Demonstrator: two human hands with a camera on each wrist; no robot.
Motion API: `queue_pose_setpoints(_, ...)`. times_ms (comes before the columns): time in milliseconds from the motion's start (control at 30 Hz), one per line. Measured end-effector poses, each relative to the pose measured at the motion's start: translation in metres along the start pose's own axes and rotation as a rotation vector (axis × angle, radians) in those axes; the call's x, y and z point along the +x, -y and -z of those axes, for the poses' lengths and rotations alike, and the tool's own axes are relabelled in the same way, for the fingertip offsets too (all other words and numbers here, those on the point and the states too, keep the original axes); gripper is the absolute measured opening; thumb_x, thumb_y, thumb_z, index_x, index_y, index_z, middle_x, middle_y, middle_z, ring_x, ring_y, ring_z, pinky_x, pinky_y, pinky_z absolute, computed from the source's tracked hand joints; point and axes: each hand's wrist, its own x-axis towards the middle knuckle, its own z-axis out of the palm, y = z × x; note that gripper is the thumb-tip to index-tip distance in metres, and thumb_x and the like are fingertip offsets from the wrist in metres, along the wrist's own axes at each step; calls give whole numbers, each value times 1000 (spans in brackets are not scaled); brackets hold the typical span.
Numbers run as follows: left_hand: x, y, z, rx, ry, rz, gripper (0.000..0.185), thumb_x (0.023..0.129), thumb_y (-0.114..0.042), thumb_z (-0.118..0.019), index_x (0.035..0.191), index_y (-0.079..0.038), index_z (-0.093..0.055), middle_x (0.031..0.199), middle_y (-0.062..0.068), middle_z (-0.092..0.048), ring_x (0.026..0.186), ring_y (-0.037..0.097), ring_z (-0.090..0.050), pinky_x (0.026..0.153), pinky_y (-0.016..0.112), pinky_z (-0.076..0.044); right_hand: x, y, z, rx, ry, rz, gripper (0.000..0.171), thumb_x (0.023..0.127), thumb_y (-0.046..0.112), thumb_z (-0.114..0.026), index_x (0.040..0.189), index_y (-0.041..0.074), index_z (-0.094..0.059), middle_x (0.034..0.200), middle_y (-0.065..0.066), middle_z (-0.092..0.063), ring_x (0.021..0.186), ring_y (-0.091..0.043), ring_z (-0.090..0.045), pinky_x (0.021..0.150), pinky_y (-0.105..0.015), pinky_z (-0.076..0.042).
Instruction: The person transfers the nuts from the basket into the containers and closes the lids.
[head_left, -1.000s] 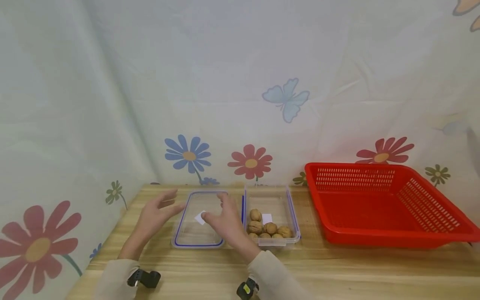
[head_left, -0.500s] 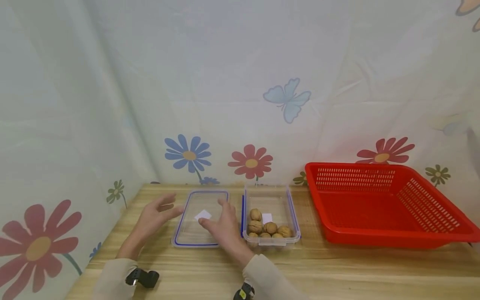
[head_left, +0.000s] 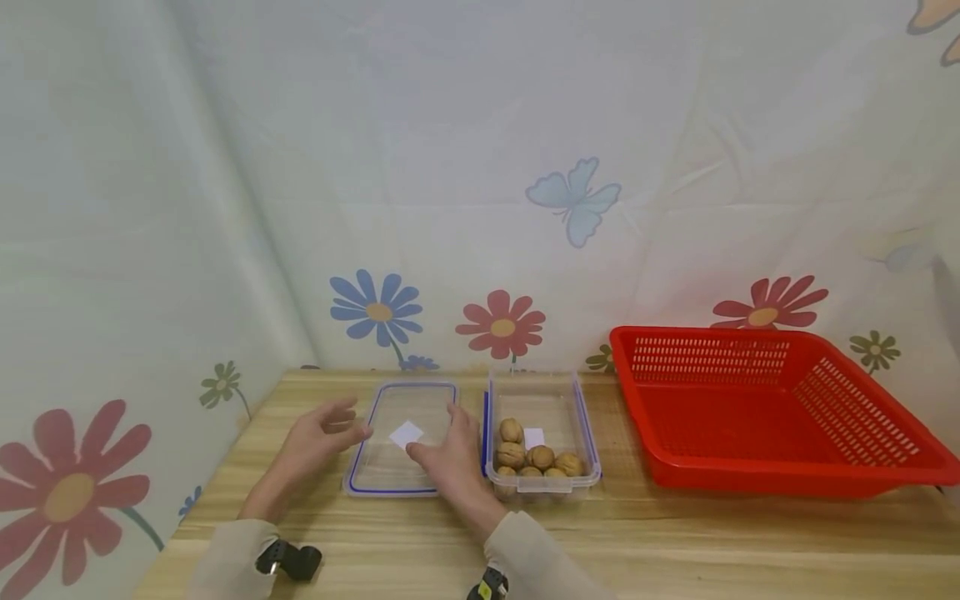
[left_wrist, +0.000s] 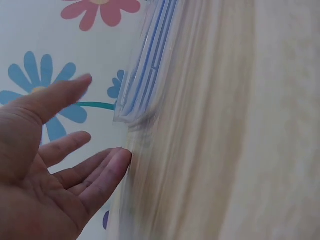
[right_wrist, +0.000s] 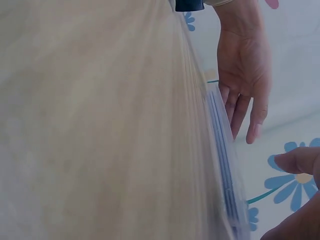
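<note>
both hands have been drawn in closer to the lid since the earlier frames.
nothing is gripped: relaxed left hand [head_left: 318,442] just left, right hand [head_left: 450,458] on the right edge of the flat clear blue-rimmed plastic lid [head_left: 397,437], long axis running away, beside the clear walnut box [head_left: 542,433].

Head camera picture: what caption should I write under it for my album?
Two hands, left and right, hover open at a clear lid beside a box of walnuts and a red basket.

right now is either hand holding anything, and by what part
Nothing is held. The left hand is open beside the left edge of the clear lid; the right hand is open over its right side, and contact cannot be told.
</note>
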Motion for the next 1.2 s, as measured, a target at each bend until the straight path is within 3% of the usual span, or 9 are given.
queue_pose_setpoints(100, 0, 2, -1, -14, 0, 25, 70, 99, -28, -79, 154, 4, -49, 145, 33, -57, 131, 47, -59, 108, 54, -55, 0, -2, 0, -7, 12, -44, 89, 80, 11, -90, 153, -8, -44, 144, -30, -49, 135, -46, -50, 118, -58, -43)
queue_pose_setpoints(300, 2, 7, -2, -49, 10, 13, 59, 96, -13, -80, 145, 10, -56, 137, 34, -62, 118, 44, -67, 87, 39, -65, 0, -4, 1, 18, 27, -63, 81, 80, 8, -87, 150, -8, -49, 142, -31, -52, 134, -47, -51, 117, -59, -44)
queue_pose_setpoints(533, 0, 7, 0, 45, -21, -14, 44, 96, -3, -75, 137, 10, -64, 133, 31, -66, 114, 44, -68, 83, 38, -65, 1, -7, 3, 69, 41, -70, 69, 81, -1, -77, 145, -8, -55, 133, -27, -60, 126, -42, -58, 110, -55, -51)
queue_pose_setpoints(733, 1, 8, 6, 21, -73, 62, 39, 99, -7, -71, 135, 6, -68, 133, 27, -68, 104, 29, -68, 80, 28, -59, 2, -8, 3, 129, 26, -49, 58, 84, -9, -68, 141, -6, -61, 128, -21, -62, 118, -36, -62, 98, -46, -60)
queue_pose_setpoints(900, 1, 7, 13, 19, -83, 101, 40, 100, -12, -70, 138, 1, -69, 138, 23, -66, 115, 31, -65, 88, 30, -57, 1, -7, 4, 151, 11, -24, 53, 84, -9, -66, 137, -5, -65, 119, -17, -65, 108, -29, -65, 83, -36, -62)
queue_pose_setpoints(1000, 0, 5, 17, 14, -75, 104, 41, 101, -15, -71, 139, 0, -69, 139, 22, -66, 118, 31, -64, 89, 31, -58, 0, -5, 5, 180, 7, -12, 51, 84, -9, -66, 136, -5, -67, 118, -17, -65, 104, -26, -65, 78, -32, -61)
queue_pose_setpoints(1200, -1, -4, 28, -18, -67, 45, 43, 101, -16, -72, 140, 4, -66, 137, 24, -66, 103, 23, -69, 81, 32, -62, -1, 3, 8, 245, 23, -24, 53, 85, -7, -66, 138, -2, -66, 125, -18, -63, 105, -23, -64, 76, -28, -59)
